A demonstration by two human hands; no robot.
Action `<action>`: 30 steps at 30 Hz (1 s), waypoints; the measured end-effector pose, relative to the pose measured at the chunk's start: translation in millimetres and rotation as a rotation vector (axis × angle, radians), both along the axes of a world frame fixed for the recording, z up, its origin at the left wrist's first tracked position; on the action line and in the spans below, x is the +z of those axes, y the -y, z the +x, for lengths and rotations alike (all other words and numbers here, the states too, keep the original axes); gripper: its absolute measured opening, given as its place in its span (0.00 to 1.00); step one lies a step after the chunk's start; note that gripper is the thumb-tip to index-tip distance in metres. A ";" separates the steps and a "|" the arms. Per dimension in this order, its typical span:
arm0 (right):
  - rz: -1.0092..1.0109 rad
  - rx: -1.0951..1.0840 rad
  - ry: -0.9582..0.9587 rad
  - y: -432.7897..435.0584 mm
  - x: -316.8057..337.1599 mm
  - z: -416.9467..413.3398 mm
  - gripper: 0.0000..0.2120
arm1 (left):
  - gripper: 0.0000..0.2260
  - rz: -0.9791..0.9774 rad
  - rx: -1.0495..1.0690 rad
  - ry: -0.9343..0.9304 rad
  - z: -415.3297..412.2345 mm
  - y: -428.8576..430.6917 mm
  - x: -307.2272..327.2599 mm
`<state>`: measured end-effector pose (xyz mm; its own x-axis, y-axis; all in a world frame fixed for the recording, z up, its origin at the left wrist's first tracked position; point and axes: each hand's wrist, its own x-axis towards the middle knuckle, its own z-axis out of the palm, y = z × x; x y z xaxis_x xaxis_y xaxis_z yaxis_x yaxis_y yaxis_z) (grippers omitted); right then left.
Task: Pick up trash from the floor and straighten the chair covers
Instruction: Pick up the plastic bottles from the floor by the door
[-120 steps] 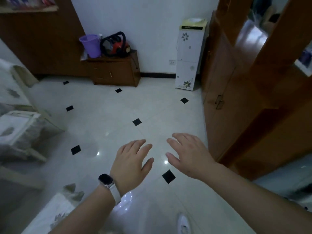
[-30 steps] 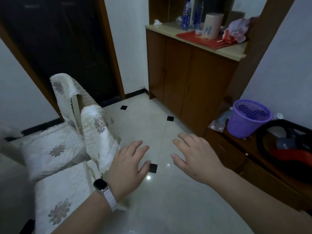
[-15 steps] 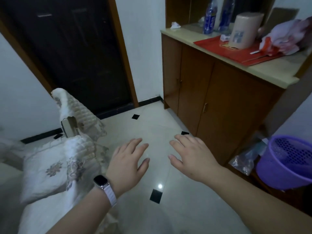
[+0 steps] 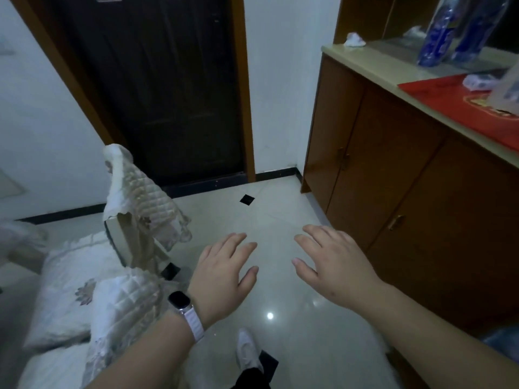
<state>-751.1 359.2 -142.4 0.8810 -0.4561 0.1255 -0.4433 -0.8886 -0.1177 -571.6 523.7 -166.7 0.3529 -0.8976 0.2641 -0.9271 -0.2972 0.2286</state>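
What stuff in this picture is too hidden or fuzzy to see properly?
All in the head view:
- The blue bottles are blurred and cut off by the top edge.
- The red mat runs off the right edge; its print is unreadable.
- The chair cover hides most of the chair beneath.
- The white lump on the cabinet is too small to identify.

Bare forearms — black smartwatch (image 4: 180,300), white band; white shoe (image 4: 247,349).

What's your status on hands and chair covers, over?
Left hand open, right hand open, both empty. White quilted chair cover bunched crooked over chair back, untouched. No trash seen on pale tiled floor; nothing blocking.
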 end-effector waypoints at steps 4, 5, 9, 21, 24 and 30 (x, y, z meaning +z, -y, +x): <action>-0.026 -0.001 -0.036 38.7 6.7 75.1 0.21 | 0.19 -0.015 0.021 -0.021 79.0 40.5 -4.5; -0.031 -0.007 -0.043 46.9 8.9 93.3 0.22 | 0.20 -0.024 0.021 -0.022 98.9 50.3 -3.3; -0.049 -0.012 -0.063 77.1 17.7 164.0 0.24 | 0.20 -0.043 0.025 -0.006 176.1 84.1 8.9; -0.010 0.152 -0.025 126.6 20.1 340.6 0.24 | 0.21 -0.021 0.187 -0.037 324.1 100.3 12.3; 0.020 0.196 -0.029 145.8 9.9 380.6 0.24 | 0.21 0.021 0.200 -0.044 350.7 112.6 4.1; 0.048 0.291 -0.031 206.2 -6.5 481.4 0.26 | 0.19 0.079 0.327 -0.030 420.7 157.5 -0.4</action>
<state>-269.8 153.1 -149.0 0.9787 -0.1888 0.0805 -0.1750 -0.9726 -0.1534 -150.9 366.2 -167.1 0.6325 -0.7527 0.1828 -0.7725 -0.5961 0.2188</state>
